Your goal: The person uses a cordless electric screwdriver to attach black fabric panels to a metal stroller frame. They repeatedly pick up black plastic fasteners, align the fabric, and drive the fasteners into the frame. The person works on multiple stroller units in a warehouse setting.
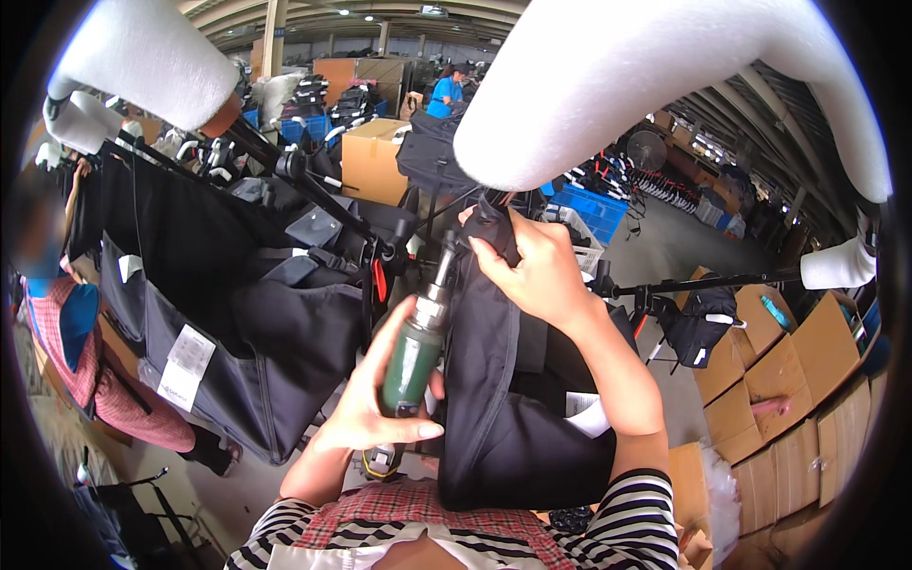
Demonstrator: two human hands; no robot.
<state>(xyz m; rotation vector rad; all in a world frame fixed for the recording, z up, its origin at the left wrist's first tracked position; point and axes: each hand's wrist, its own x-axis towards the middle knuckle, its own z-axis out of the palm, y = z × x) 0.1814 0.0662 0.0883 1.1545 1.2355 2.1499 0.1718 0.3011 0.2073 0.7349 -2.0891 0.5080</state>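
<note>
My left hand [359, 394] is wrapped round a green power drill [410, 369] with a silver chuck. The drill's tip points up and away, close to the black frame. My right hand [543, 271] pinches the top edge of a black fabric bag [480, 380], just below a thick bar in white foam wrap [589, 90]. What lies under the right fingertips is partly hidden. The bag hangs down in front of my body. On its left hangs a second black fabric body [285, 323] with a white label [187, 366].
Open cardboard boxes [760, 380] stand at the right. A person [76, 332] in a pink checked garment is at the left; another in blue [445, 92] is far back. A brown carton [373, 161] and a blue crate [589, 211] stand beyond. Foam-wrapped bars arch overhead.
</note>
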